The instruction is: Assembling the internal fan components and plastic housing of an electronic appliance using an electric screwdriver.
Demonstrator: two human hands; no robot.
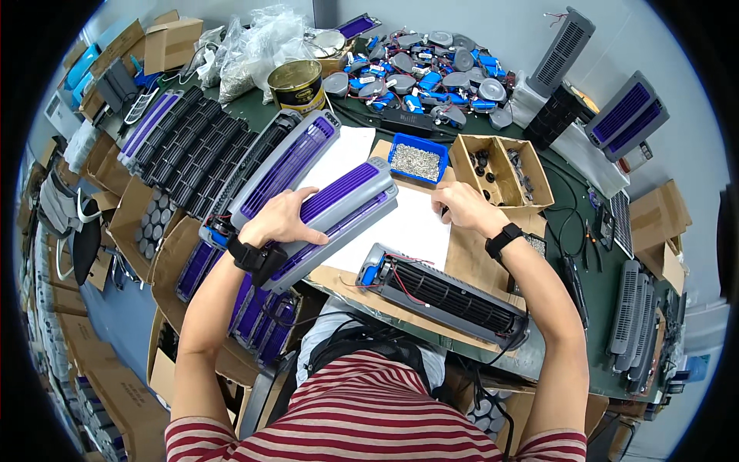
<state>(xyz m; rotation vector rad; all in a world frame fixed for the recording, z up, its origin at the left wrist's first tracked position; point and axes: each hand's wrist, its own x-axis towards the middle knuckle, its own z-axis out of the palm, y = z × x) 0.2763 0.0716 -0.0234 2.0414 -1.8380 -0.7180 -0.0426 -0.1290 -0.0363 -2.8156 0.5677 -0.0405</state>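
Note:
My left hand [283,219] grips a long grey fan housing [356,183] with purple slats, holding it tilted above the white paper [419,231]. My right hand [465,206] is closed near the paper's right edge, with a small dark part [444,210] at its fingertips, too small to name. Between my arms, on the brown board, lies an opened fan unit [443,296] with a black slatted drum, a blue-wrapped piece at one end and loose red wires. Another grey and purple housing [289,165] rests beyond my left hand.
A blue tray of screws [416,159] and a divided cardboard box [500,173] of small black parts stand beyond my right hand. Black drums [196,150] line the left. Motors [427,69] are heaped at the back, near a tin [298,85]. Pliers [591,245] lie right.

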